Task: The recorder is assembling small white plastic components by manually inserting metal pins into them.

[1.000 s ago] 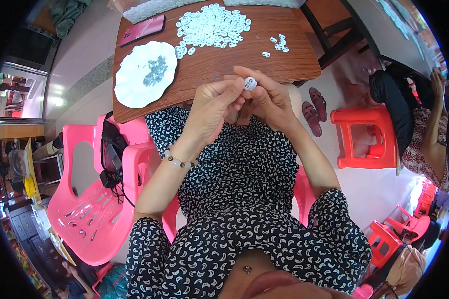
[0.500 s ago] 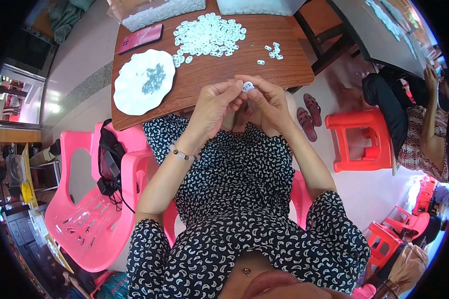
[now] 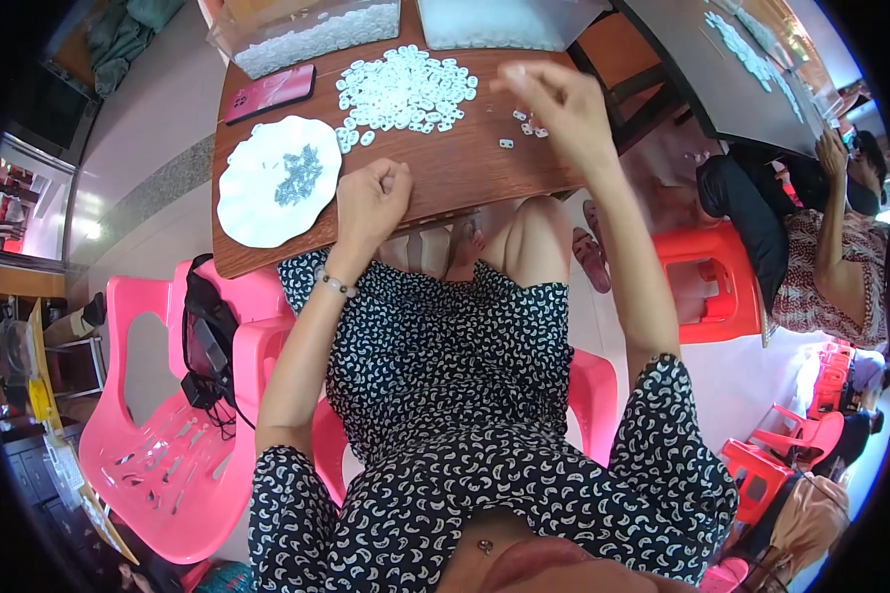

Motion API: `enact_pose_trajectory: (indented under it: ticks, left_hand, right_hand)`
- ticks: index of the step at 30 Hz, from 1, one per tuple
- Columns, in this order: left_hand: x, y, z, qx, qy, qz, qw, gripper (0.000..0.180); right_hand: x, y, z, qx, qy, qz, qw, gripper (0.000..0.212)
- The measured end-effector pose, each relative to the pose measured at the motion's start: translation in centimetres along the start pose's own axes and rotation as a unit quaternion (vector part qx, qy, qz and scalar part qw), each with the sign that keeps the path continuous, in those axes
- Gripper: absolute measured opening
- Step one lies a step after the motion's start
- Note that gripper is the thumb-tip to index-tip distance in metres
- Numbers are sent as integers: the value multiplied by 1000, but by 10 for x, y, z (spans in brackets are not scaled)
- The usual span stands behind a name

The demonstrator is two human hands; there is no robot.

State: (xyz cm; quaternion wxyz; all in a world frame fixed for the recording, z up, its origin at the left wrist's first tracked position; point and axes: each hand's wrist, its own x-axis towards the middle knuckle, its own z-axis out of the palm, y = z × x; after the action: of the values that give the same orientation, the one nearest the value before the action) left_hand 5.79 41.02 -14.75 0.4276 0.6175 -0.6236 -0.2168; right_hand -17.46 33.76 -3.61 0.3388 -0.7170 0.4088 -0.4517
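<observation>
My left hand (image 3: pixel 374 203) rests at the table's near edge beside the white wavy-rimmed plate (image 3: pixel 252 203). Its fingers are curled closed, and whatever they may hold is hidden. A pile of tiny grey pieces (image 3: pixel 298 176) lies on that plate. Over the table's right side, my right hand (image 3: pixel 564 109) is raised and smeared by motion, so its fingers cannot be read. Close to it lies a small group of white two-holed plastic pieces, one of them (image 3: pixel 506 144) set apart. A large heap of similar white pieces (image 3: pixel 405 89) spreads across the middle of the table.
A pink phone (image 3: pixel 269 93) lies left of the heap. Two clear bins, one on the left (image 3: pixel 311 44) and one on the right (image 3: pixel 494 25), stand at the far edge. Pink chair (image 3: pixel 158 465) at left; red stool (image 3: pixel 717 287) and another person (image 3: pixel 831 257) at right.
My hands have parted. The right moved up and right toward the small group; the left moved down and left to the table edge. The white piece once held between them no longer shows.
</observation>
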Motion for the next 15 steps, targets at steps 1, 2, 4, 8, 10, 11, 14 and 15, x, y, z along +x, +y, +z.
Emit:
enact_pose_trajectory:
  ticks: [1,2,4,8,10,11,14,15]
  left_hand:
    - [-4,4,2,8,26,-1,1000,27]
    - [-6,15,1,19,22,-5,1000,25]
    - [-7,17,1,27,24,3,999,25]
    - [-8,19,0,18,20,2,1000,21]
    - [-8,18,2,25,41,35,998,19]
    - [-8,18,4,17,47,43,998,20]
    - [-9,16,4,11,55,41,998,20]
    - [-9,14,4,9,58,42,997,20]
  right_hand:
    - [19,-3,-1,-22,11,-5,1000,32]
    - [40,0,-6,-55,10,-4,998,35]
    - [86,8,-10,-56,23,-11,998,30]
    - [173,32,-18,-93,66,15,993,22]
    - [198,38,-22,-162,93,49,981,21]
    - [205,40,-21,-162,93,48,981,21]
    - [210,40,-10,-182,113,56,975,19]
    - [207,40,-7,-158,122,51,979,20]
